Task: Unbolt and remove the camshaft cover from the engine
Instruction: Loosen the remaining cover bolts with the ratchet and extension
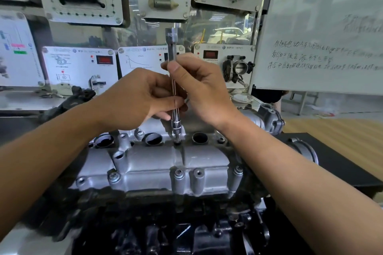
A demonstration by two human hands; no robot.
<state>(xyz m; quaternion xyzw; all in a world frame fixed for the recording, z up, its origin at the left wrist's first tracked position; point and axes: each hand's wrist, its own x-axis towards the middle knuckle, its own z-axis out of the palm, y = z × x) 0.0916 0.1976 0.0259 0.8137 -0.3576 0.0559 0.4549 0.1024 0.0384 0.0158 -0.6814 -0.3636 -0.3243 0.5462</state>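
Observation:
The silver camshaft cover [153,163] lies across the top of the engine in the middle of the view. A long chrome extension bar [171,47] stands upright on it, its socket end set on a bolt [177,142] in the cover's middle, between two round plug holes. My left hand [136,99] pinches the bar's lower shaft from the left. My right hand [199,89] grips the shaft higher up from the right, thumb against it. Several bolts [178,173] sit in bosses along the cover's front edge.
The dark engine block [186,232] fills the foreground below the cover. Display panels [80,64] with gauges and a throttle body [238,68] stand behind the engine. A whiteboard [323,37] stands at the right, with a black mat [335,161] and wooden floor beyond.

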